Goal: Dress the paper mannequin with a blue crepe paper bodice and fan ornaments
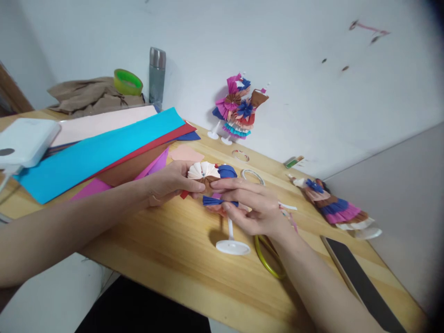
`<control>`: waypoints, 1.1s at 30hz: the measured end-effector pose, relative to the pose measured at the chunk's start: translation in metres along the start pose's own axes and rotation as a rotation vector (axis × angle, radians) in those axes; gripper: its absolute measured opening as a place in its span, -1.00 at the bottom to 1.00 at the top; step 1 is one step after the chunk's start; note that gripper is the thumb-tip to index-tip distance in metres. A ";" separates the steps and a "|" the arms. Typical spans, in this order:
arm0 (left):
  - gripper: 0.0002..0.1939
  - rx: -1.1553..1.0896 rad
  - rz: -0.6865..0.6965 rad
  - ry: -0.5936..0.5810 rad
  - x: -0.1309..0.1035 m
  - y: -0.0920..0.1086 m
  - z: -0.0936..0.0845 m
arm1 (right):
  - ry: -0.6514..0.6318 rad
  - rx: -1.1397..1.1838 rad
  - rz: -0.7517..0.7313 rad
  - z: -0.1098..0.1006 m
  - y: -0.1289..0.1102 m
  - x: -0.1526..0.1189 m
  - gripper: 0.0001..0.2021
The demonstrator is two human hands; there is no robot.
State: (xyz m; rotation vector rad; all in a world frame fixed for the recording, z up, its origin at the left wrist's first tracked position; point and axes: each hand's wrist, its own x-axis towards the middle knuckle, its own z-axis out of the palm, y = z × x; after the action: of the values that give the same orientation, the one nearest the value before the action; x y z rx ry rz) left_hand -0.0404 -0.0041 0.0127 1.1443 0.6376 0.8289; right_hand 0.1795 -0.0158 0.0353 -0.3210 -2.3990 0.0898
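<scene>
A small pleated paper dress on a white stand is between my two hands, over the wooden table. My left hand is closed on a white pleated rosette on the dress's left side, with brown paper just below it. The fingers of my right hand press on the dress from the right, by the brown paper and a blue pleated piece. A round blue piece shows behind the right fingertips. Part of the dress is hidden by my fingers.
Coloured paper sheets and a white device lie at the left. Behind stand a bottle, green tape and two paper dresses. Another dress, a phone and yellow-handled scissors are at the right.
</scene>
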 end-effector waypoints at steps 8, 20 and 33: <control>-0.58 0.030 -0.008 -0.048 0.000 0.005 -0.003 | 0.043 0.086 0.041 0.000 0.002 -0.002 -0.90; -0.65 0.078 -0.017 -0.062 -0.001 0.004 -0.006 | 0.085 0.214 0.098 0.003 0.003 -0.002 -0.90; -0.75 0.062 0.010 -0.070 -0.002 0.010 0.000 | 0.124 0.521 0.331 0.007 0.005 -0.005 -0.85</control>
State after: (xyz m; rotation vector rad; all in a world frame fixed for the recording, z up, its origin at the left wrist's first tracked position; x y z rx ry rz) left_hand -0.0440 -0.0040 0.0225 1.2282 0.6032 0.7790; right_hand 0.1792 -0.0122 0.0263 -0.4534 -2.0852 0.8039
